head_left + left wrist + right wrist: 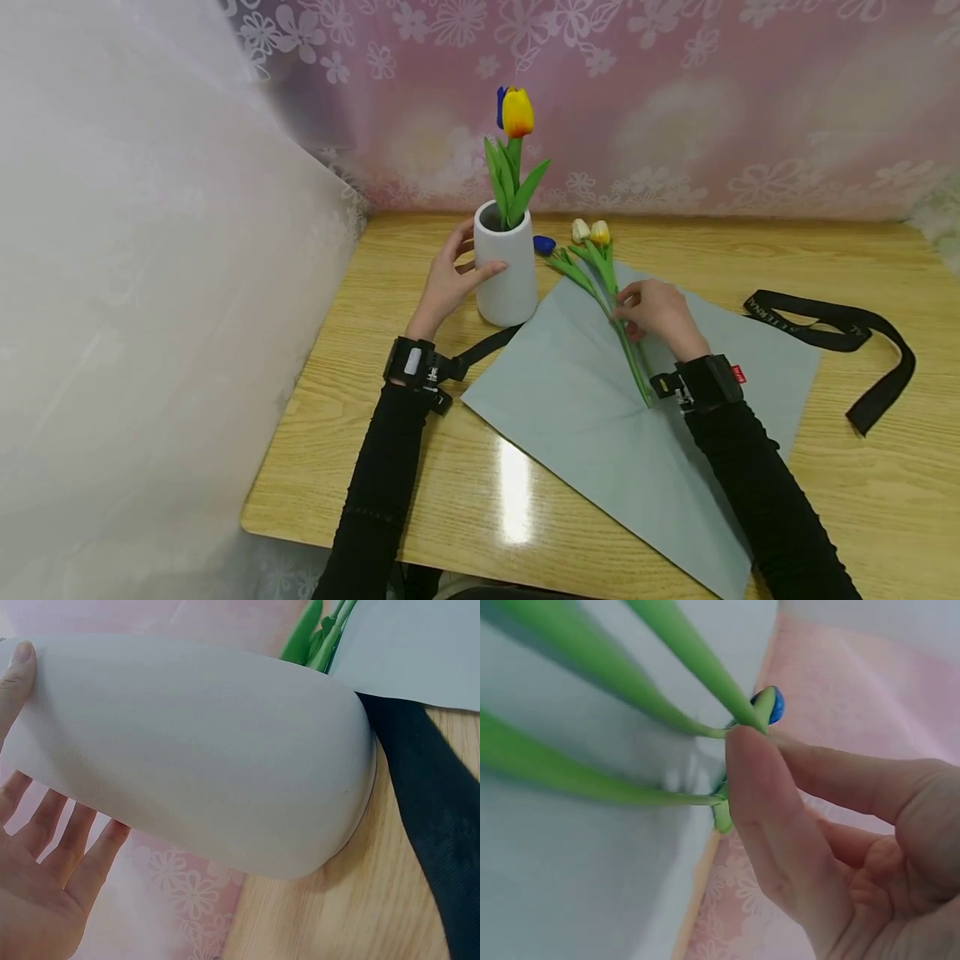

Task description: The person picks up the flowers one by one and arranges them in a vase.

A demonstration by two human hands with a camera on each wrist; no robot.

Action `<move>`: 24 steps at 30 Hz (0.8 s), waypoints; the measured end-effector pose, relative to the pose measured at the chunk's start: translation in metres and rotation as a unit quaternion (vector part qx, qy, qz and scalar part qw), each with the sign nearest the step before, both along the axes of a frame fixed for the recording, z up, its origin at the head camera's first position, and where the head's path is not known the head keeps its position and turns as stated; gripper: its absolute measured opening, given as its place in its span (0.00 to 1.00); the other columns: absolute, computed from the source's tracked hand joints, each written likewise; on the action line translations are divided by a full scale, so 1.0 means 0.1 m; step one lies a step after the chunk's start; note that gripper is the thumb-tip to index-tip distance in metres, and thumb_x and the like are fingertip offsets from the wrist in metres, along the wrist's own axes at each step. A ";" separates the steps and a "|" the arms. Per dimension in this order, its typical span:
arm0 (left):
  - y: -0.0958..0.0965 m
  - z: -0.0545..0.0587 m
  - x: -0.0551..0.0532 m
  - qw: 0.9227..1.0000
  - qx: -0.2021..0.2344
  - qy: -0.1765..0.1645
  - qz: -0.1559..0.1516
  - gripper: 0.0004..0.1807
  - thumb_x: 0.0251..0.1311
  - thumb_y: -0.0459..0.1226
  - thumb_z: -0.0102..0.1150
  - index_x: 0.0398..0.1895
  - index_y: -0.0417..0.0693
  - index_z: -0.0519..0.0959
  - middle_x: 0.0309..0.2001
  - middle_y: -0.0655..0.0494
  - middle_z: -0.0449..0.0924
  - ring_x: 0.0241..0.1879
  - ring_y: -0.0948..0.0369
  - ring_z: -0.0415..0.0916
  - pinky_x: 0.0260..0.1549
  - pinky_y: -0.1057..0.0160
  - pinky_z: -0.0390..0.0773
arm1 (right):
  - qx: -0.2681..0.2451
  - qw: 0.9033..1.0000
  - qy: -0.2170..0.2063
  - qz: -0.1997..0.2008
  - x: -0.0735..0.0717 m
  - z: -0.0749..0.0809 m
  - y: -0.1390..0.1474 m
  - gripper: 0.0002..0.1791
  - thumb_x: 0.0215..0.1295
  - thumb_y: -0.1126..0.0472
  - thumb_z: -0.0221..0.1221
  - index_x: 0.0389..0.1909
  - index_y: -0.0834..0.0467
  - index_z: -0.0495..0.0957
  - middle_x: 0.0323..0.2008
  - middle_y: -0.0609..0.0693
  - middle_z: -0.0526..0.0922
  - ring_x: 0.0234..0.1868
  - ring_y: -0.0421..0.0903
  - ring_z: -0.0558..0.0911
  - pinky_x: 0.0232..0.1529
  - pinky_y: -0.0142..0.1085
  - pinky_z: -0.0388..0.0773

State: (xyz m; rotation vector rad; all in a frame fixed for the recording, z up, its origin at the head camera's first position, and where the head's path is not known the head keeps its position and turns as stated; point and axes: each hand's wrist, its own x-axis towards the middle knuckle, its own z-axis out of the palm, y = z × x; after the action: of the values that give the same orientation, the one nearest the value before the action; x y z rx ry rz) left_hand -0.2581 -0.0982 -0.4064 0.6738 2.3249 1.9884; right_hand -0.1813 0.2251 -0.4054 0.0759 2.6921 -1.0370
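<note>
A whitish, smooth hanging surface (135,250) fills the 9 o'clock side, and a pink curtain with white printed flowers (675,108) spans 12 o'clock. Before the curtain stretches a yellowish wood-grain tabletop (360,300). On it lies a pale grey-green, straight-edged, paper-like sheet (570,417). With the sheet's centre as the hub, a tall, round, smooth white vase (507,283) stands upright at about 10 o'clock, close to the sheet's edge. A black lettered fabric ribbon (885,329) loops at 2 o'clock; a plain black strip (420,802) shows beside the vase's foot. Slender green-stemmed tulips (632,358) lie over the sheet, heads toward 11 o'clock.

The left hand (446,283), spread wide, grips the vase from its 9 o'clock side. The right hand (660,312), narrowed, pinches the lying stems between thumb and fingertips; how many, I cannot tell.

In the vase, above green leaves (506,183), are an orange-based yellow tulip head (517,112) and a partly hidden blue one. Smallest are the lying heads: one deep blue (544,245), two whitish (580,231).
</note>
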 end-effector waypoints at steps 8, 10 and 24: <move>0.00 -0.02 -0.01 1.000 0.003 0.012 0.005 0.40 0.61 0.41 0.72 0.75 0.59 0.65 0.68 0.58 0.70 0.65 0.57 0.69 0.62 0.51 0.76 | -0.055 0.998 0.006 -0.004 0.07 0.10 -0.01 0.22 0.74 0.62 0.59 0.64 0.69 0.71 0.52 0.68 0.78 0.36 0.57 0.86 0.37 0.47 0.86; 0.00 -0.03 -0.01 1.000 0.004 0.014 0.004 0.40 0.61 0.42 0.72 0.75 0.59 0.65 0.69 0.58 0.70 0.65 0.57 0.69 0.62 0.51 0.76 | -0.062 0.998 0.010 -0.002 0.08 0.11 -0.02 0.22 0.74 0.63 0.58 0.64 0.68 0.71 0.52 0.67 0.78 0.36 0.57 0.85 0.37 0.47 0.86; 0.01 -0.03 -0.01 1.000 -0.003 0.013 0.007 0.40 0.61 0.41 0.72 0.75 0.59 0.65 0.69 0.58 0.69 0.66 0.57 0.69 0.62 0.51 0.76 | -0.085 0.993 0.077 -0.003 0.15 0.23 -0.10 0.20 0.77 0.64 0.55 0.65 0.66 0.69 0.52 0.66 0.76 0.39 0.57 0.84 0.40 0.48 0.87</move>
State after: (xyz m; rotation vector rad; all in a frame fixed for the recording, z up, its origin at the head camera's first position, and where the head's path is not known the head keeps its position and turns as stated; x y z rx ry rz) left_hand -0.2595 -0.0973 -0.4091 0.6887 2.3550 1.9909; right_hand -0.1662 0.2151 -0.3821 -0.0296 2.7259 -1.3205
